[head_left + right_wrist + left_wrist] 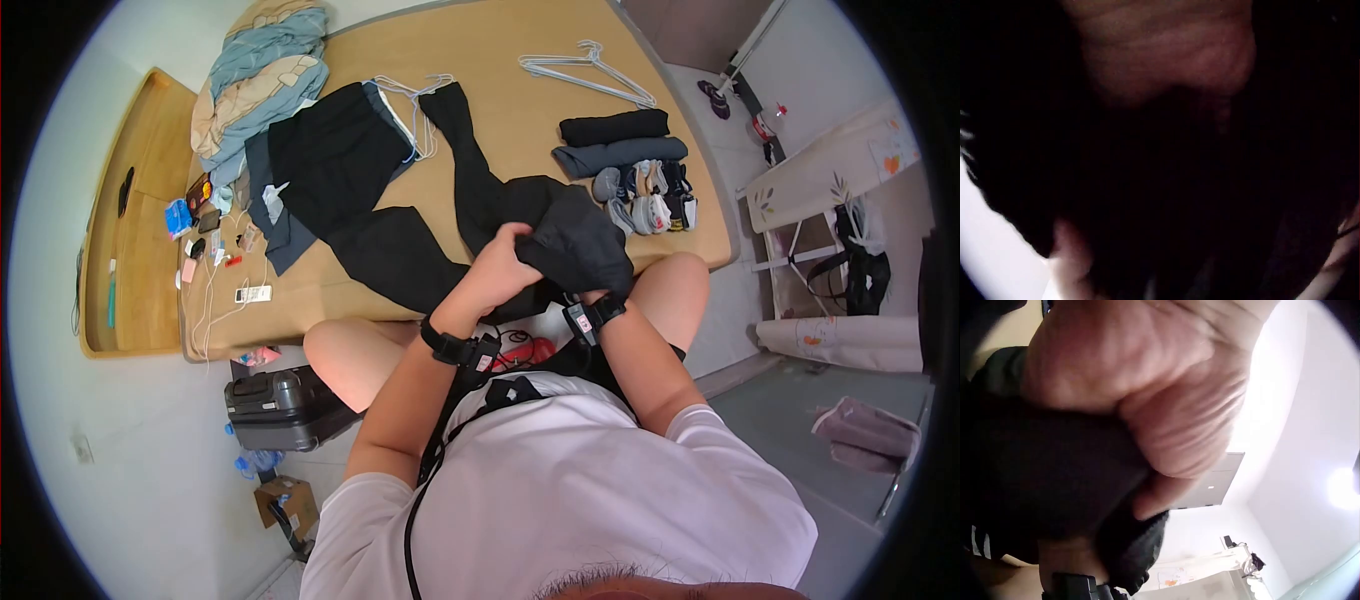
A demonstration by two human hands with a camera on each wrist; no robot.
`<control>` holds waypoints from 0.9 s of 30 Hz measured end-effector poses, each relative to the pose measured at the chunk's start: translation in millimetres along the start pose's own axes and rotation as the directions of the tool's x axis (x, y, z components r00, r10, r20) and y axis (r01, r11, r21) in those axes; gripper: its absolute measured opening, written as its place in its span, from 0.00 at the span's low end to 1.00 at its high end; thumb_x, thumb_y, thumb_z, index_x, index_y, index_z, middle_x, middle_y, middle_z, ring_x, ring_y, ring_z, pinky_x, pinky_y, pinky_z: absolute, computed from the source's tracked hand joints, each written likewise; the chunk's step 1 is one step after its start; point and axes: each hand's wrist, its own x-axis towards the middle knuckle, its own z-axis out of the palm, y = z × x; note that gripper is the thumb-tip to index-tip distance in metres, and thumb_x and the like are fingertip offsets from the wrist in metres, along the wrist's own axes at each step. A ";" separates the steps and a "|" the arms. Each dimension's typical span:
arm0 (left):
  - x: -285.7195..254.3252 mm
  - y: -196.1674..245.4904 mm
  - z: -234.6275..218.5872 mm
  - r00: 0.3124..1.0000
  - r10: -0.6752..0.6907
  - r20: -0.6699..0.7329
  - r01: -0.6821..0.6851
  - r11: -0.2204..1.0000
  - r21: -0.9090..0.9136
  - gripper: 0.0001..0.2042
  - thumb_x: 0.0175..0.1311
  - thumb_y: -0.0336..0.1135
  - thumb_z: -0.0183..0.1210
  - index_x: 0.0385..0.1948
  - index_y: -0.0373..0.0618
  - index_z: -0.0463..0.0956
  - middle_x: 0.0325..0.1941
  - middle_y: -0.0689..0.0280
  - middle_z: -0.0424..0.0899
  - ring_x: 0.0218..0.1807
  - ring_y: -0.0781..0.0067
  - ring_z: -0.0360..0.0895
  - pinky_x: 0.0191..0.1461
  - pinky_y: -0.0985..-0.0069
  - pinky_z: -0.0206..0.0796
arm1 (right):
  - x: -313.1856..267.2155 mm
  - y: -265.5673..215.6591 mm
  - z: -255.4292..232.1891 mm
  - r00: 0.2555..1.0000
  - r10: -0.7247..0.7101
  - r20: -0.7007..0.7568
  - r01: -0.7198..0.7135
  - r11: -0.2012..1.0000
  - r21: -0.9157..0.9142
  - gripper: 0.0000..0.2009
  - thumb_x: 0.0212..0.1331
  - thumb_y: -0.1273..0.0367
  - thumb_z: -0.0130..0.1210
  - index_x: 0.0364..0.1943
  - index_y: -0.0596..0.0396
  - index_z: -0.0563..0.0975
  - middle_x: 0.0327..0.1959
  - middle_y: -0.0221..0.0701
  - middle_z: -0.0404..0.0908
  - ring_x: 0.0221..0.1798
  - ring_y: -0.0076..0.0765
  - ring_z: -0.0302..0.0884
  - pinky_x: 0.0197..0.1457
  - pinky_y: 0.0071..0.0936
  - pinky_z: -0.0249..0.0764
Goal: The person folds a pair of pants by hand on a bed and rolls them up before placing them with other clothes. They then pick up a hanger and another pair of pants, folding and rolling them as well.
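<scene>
Black trousers (585,235) are bunched over the person's lap at the bed's near edge, with one leg (465,140) stretching away over the bed. The left hand (503,270) grips the dark cloth from the left side. Its thumb (1160,497) presses on a fold in the left wrist view. Up to about the wrist, the right hand (1172,62) is inside the bunched trousers, its fingers hidden in dark fabric; I cannot tell how they lie. To the left, more black clothing (335,150) lies spread beside white hangers (430,110).
Rolled dark clothes (615,127) and several rolled socks (650,210) sit at the bed's right side. White hangers (590,72) lie beyond them. A crumpled quilt (265,75) fills the far left corner, with small items and a white remote (253,294) nearer. A suitcase (285,410) stands on the floor.
</scene>
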 end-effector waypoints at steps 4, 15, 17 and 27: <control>9.0 -13.1 0.5 0.993 0.047 -0.106 -0.016 0.960 0.281 0.26 0.63 0.29 0.65 0.64 0.33 0.71 0.56 0.52 0.82 0.59 0.62 0.79 0.63 0.73 0.68 | 14.6 -18.7 -12.7 0.977 0.091 0.192 -0.109 0.990 0.085 0.17 0.54 0.55 0.65 0.44 0.48 0.82 0.44 0.39 0.83 0.47 0.51 0.82 0.50 0.43 0.78; 12.1 -17.4 29.2 0.980 0.074 -0.185 -0.161 0.840 -0.518 0.19 0.70 0.26 0.57 0.61 0.37 0.67 0.56 0.59 0.80 0.56 0.69 0.77 0.62 0.74 0.68 | 2.6 -7.4 0.0 0.973 0.105 0.207 -0.085 0.991 -0.102 0.20 0.54 0.51 0.63 0.46 0.47 0.82 0.44 0.41 0.84 0.48 0.52 0.82 0.52 0.45 0.76; 6.1 -9.6 28.7 0.997 0.030 -0.072 -0.057 0.909 -0.413 0.21 0.68 0.27 0.62 0.60 0.36 0.68 0.56 0.59 0.80 0.55 0.70 0.77 0.62 0.76 0.69 | 6.6 -8.3 -5.3 0.956 0.131 0.261 -0.083 0.979 -0.189 0.22 0.54 0.50 0.63 0.47 0.47 0.83 0.44 0.42 0.84 0.48 0.52 0.82 0.53 0.44 0.76; 20.9 -37.2 13.5 0.980 0.182 -0.086 -0.136 0.913 0.384 0.22 0.66 0.30 0.64 0.61 0.34 0.70 0.55 0.58 0.82 0.58 0.71 0.78 0.62 0.75 0.69 | -4.5 -10.2 -5.8 0.933 0.271 0.236 -0.264 0.963 -0.062 0.25 0.50 0.48 0.64 0.47 0.49 0.83 0.46 0.44 0.83 0.46 0.53 0.83 0.47 0.47 0.78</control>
